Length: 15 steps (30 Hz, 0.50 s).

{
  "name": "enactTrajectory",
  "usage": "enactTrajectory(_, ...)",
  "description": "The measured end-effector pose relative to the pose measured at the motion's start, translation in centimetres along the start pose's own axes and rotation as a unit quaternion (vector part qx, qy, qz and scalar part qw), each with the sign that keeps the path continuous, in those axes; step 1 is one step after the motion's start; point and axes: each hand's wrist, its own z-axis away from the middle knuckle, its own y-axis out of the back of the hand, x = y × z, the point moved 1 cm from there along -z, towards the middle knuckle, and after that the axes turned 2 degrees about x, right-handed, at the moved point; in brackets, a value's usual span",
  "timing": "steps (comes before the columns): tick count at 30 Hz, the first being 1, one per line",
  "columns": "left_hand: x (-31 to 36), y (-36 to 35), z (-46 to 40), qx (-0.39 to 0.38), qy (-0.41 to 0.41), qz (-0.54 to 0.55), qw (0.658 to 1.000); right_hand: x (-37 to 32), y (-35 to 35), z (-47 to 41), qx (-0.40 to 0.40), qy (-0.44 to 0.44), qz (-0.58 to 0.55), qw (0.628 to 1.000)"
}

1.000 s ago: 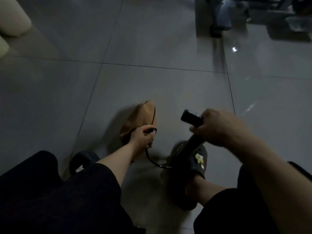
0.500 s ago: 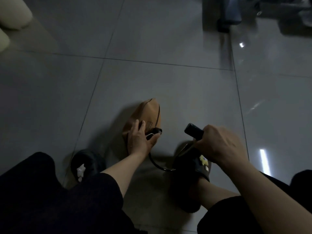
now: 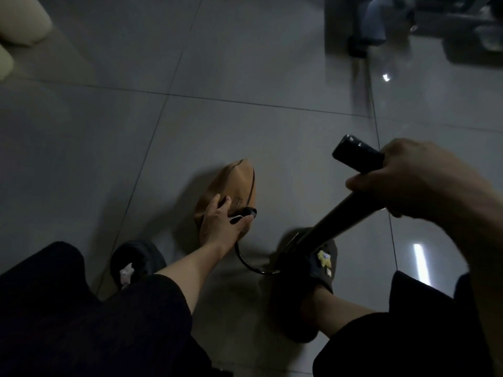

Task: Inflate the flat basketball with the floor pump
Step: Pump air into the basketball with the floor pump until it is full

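Note:
The flat orange basketball stands folded on its edge on the grey tiled floor. My left hand rests against its near side and pinches the black hose nozzle at the ball. The thin black hose curves from there to the pump's foot. My right hand is closed around the black pump handle, raised well above the floor. The dark pump shaft slants down to the base, which is hidden under my right slipper.
My left slipper sits to the left of the ball. A cream cushion lies at the top left. Dark furniture legs stand at the top right. Glossy tiles surround the ball.
My right hand has pulled the pump handle up from its low position near the slipper. My left hand stays on the ball and nozzle.

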Motion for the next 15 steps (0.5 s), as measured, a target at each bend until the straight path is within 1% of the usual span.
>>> enactTrajectory(2, 0.0, -0.1, -0.1, 0.001, -0.004, -0.003, 1.0, -0.7, -1.8, 0.4, 0.01, 0.004, 0.012, 1.0)
enactTrajectory(6, -0.2, -0.3, -0.3, 0.0, -0.008, 0.009, 1.0, -2.0, -7.5, 0.4, 0.013, 0.058, 0.046, 0.997)
enactTrajectory(11, -0.2, -0.4, -0.7, -0.002, 0.004, 0.014, 1.0, -0.9, -10.6, -0.4, 0.018, 0.02, 0.056, 0.998)
enactTrajectory(15, 0.0, -0.5, -0.8, 0.0, 0.014, 0.023, 1.0, 0.2, -11.0, -0.4, 0.006, 0.014, 0.035, 0.999)
